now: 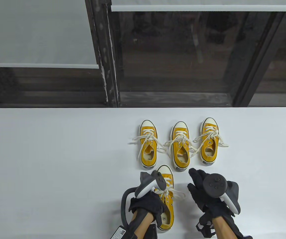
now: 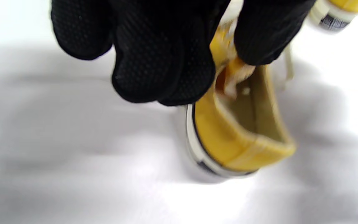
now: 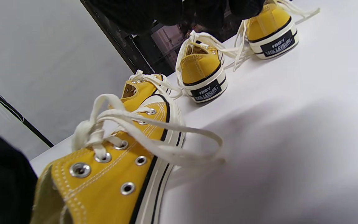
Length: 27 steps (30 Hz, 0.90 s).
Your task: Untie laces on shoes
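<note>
Four shoes (image 1: pixel 166 196) being shown in yellow canvas, cream laces (image 1: pixel 175 193), white soles black-striped; black heel labels (image 3: pixel 208 91) white-lettered. Gloves (image 1: pixel 148 205) being shown black, dotted; table (image 1: pixel 58 161) white.

Four yellow shoes (image 1: pixel 148 145) on the tabletop (image 1: pixel 58 161): three in a row at the back, one nearer. Two gloved hands (image 1: pixel 148 205), one tracker (image 1: pixel 150 185) strapped on each.

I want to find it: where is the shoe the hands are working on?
In the table view, the near shoe sits at bottom centre, in front of three other shoes, between the left hand and the right hand.
</note>
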### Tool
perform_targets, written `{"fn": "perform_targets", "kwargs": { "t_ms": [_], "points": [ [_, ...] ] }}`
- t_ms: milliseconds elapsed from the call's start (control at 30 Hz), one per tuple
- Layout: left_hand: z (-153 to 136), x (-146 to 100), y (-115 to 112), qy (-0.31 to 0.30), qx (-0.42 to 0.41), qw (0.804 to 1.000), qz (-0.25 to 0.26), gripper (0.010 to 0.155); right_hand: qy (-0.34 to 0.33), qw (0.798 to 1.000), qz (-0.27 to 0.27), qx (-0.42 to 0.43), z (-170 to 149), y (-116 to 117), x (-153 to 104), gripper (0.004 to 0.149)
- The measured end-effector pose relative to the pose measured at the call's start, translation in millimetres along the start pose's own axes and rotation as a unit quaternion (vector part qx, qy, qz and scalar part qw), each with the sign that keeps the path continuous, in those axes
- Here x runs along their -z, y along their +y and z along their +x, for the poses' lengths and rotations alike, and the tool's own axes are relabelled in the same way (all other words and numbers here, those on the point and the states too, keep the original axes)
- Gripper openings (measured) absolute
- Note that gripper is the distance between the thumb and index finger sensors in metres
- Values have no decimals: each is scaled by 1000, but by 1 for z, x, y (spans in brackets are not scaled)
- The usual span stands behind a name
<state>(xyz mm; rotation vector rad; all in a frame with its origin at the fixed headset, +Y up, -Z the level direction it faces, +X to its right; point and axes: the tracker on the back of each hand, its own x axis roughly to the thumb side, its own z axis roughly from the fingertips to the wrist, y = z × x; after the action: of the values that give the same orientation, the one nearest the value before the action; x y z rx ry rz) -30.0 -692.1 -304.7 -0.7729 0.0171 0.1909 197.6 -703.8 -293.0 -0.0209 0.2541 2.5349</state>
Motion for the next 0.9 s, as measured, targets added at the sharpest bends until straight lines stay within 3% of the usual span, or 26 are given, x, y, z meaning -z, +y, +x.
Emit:
{"fn": "perform_targets", "kwargs": {
  "t_ms": [133,233,367,667,800,900],
  "points": [
    [-11,-14,21,-21,-66,995,72,54,-10,998,35,47,4,3,1,56],
    [-21,-13,19,-43,-114,987,108,54,-19,995,59,73,11,7,0,53],
    [-32,-7,16,-54,-140,982,111,56,-12,995,69,68,21,9,4,51],
    [-28,20,-5,-93,-166,982,2,63,28,989,142,-26,49,22,32,54],
    [-27,28,-10,-101,-175,979,-33,65,46,988,142,-39,51,24,38,37],
    [-24,31,-14,-114,-173,977,-57,68,39,988,149,-24,52,20,37,38]
  ]
}}
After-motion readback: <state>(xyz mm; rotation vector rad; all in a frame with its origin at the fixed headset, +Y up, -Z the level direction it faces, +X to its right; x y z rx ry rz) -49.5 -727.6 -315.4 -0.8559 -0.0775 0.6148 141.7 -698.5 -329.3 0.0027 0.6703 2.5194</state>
